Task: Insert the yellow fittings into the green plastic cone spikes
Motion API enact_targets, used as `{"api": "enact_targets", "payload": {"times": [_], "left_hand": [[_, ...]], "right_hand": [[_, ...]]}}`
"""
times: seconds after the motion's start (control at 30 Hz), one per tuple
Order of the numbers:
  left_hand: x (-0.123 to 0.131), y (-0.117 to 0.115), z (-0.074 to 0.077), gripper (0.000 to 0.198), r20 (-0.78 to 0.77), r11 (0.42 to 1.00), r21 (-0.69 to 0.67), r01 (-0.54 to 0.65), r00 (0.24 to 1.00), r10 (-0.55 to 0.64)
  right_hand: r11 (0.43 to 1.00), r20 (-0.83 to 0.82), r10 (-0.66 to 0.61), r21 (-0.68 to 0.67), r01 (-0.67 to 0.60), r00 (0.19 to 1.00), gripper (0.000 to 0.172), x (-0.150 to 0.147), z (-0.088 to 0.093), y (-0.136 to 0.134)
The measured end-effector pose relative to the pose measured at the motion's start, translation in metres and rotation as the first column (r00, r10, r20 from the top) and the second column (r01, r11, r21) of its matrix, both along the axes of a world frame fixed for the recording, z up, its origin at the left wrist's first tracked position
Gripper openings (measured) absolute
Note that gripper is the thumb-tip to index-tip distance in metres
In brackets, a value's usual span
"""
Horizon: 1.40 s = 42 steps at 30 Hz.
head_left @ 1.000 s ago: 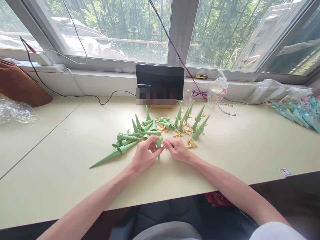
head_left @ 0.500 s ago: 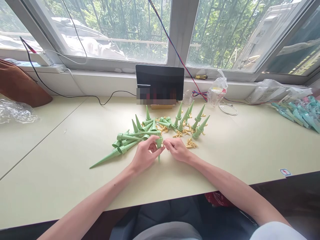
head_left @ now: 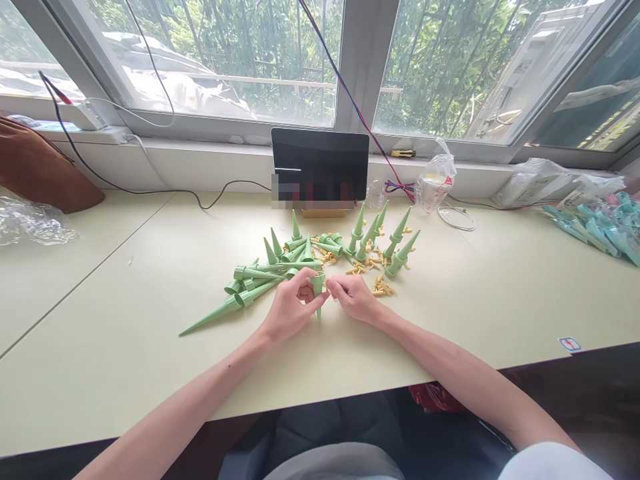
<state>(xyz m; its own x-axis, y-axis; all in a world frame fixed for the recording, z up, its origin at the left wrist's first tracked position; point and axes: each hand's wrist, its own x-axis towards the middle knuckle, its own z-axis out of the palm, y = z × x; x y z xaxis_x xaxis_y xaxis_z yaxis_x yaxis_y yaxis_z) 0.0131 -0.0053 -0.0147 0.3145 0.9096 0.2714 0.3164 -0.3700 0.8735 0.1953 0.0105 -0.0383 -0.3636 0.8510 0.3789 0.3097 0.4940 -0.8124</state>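
Between the thumb and fingers of my left hand [head_left: 290, 303] is a green plant watering spike [head_left: 318, 283], wide collar up and point down. My right hand [head_left: 353, 297] is closed in a pinch at the spike's right side. A bit of a small yellow peg shows at its fingertips, mostly hidden. Behind and left of my left hand lies a heap of green spikes [head_left: 260, 272], some on their sides and some standing point up. Loose yellow pegs [head_left: 383, 287] lie beyond my right hand. Several upright spikes with yellow pegs in their sides [head_left: 401, 255] stand at the right.
A dark-screened tablet [head_left: 320, 163] leans at the back by the window. Right of it are a plastic bag with a cup [head_left: 435, 187] and a coiled white cable [head_left: 456, 219]. Turquoise plastic parts [head_left: 600, 227] lie far right. A brown bag [head_left: 45, 167] and clear wrap [head_left: 35, 220] are far left.
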Motion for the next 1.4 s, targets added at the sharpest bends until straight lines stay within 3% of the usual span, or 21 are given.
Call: {"api": "enact_targets", "payload": {"times": [0.53,0.87,1.17,1.4], "left_hand": [[0.0004,0.0011,0.0021,0.021,0.025,0.999,-0.039,0.017,1.000,-0.016],[0.0005,0.0004,0.0053,0.031,0.151,0.979,-0.195,0.064,0.988,-0.035],[-0.0003,0.0023,0.0066,0.025,0.154,0.975,-0.214,0.060,0.988,-0.027],[-0.0026,0.0068,0.0096,0.029,0.223,0.969,-0.247,-0.002,0.973,0.059]], "right_hand": [[1.000,0.009,-0.012,-0.010,0.012,1.000,0.046,0.0001,-0.0001,0.0007],[0.998,0.013,-0.063,-0.016,0.063,0.998,0.054,-0.0008,0.0000,0.0015],[0.992,-0.015,-0.129,-0.017,0.129,0.992,0.059,0.0000,-0.0007,0.0031],[0.983,-0.022,-0.183,-0.018,0.182,0.983,0.058,0.0003,-0.0016,0.0037]]}}
